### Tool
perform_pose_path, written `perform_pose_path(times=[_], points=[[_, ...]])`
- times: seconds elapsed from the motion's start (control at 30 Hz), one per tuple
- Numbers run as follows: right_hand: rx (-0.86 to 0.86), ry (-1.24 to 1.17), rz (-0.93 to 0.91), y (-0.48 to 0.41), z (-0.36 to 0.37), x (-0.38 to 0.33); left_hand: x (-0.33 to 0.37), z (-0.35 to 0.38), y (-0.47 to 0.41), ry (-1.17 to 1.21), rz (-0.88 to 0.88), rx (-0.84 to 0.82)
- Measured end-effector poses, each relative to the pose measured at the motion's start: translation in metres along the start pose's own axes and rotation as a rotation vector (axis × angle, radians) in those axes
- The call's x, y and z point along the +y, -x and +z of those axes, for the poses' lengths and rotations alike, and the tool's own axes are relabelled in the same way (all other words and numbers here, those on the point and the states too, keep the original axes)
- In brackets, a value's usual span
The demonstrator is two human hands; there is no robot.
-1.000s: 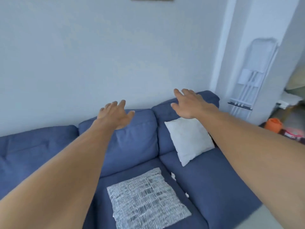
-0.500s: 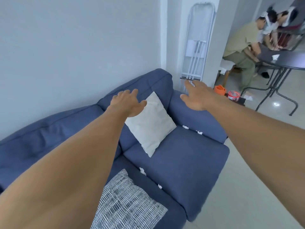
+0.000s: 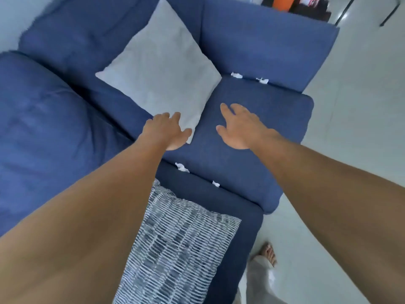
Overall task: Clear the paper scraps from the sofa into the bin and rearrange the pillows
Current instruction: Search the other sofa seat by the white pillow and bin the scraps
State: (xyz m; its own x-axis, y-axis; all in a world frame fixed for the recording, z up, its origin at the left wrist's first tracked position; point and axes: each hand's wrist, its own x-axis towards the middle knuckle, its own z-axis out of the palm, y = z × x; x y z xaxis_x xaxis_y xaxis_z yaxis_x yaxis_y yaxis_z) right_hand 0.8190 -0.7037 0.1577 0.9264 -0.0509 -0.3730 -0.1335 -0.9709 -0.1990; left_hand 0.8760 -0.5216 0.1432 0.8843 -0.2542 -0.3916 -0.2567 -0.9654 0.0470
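A blue sofa (image 3: 263,132) fills the view. A plain white pillow (image 3: 162,71) leans in its corner. A striped blue-and-white pillow (image 3: 179,249) lies flat on the near seat. Several small white paper scraps lie in the seams: two by the armrest (image 3: 236,75) (image 3: 262,80), and two between the seat cushions (image 3: 182,167) (image 3: 215,183). My left hand (image 3: 166,132) hovers at the white pillow's lower corner, fingers relaxed. My right hand (image 3: 238,126) is spread above the end seat cushion. Both hold nothing. No bin is clearly in view.
Pale tiled floor (image 3: 350,128) runs along the sofa's right side. My bare foot (image 3: 268,252) stands near the sofa front. An orange object (image 3: 283,2) and dark items sit beyond the armrest at the top, with table legs (image 3: 392,16) at the top right.
My view has tilted down from the wall and room onto the sofa seat. Both hands have dropped from back-cushion height to just above the end seat and white pillow.
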Motion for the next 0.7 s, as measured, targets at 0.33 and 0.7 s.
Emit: perform_pose_path(times=[0.33,0.7], points=[[-0.3,-0.066,0.033,-0.026,0.197,0.0,-0.034,0.185,-0.034,-0.054,0.002,-0.271],[-0.276,-0.037,0.022,-0.011,0.315,-0.003,-0.042,0.258,-0.048,-0.113,0.044,-0.295]])
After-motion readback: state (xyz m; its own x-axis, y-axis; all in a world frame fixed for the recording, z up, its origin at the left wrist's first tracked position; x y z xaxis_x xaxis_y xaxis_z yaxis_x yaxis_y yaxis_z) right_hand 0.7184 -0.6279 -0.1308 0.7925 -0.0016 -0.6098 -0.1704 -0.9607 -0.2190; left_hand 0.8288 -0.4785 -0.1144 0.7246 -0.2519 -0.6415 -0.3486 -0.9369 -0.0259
